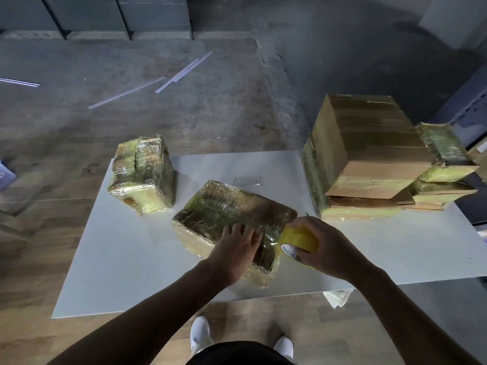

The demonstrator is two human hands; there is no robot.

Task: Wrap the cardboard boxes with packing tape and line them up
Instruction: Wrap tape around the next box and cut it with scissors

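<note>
"Cardboard box one [142, 175], where?"
"Box one stands at the far left corner of the white desk [118, 259]. Shiny tape all over it, apart from the rest."
"Next."
"Box two [224, 214], mid desk, lies flat and skewed, near the front edge. Glossy with tape too."
"Hands?"
"My left hand [234, 246] lies on top of box two with the fingers spread and nearly straight. It presses down and grips nothing. My right hand [326, 248] is curled round a yellow tape roll [299, 241]. The roll sits right against box two's near right end, and shiny film bridges roll and box."
"Right side?"
"Stack of boxes [369, 154]: one big brown box on top of flatter ones, taped in bands. Two small wrapped boxes [445, 159] are piled just beside it at the desk's right edge."
"Anything else?"
"Clear scrap [247, 181] on the desk, behind box two. Pale strips [184, 72] lie on the floor beyond the desk. My white shoes [201, 333] are on the floor at the desk's near edge."
</note>
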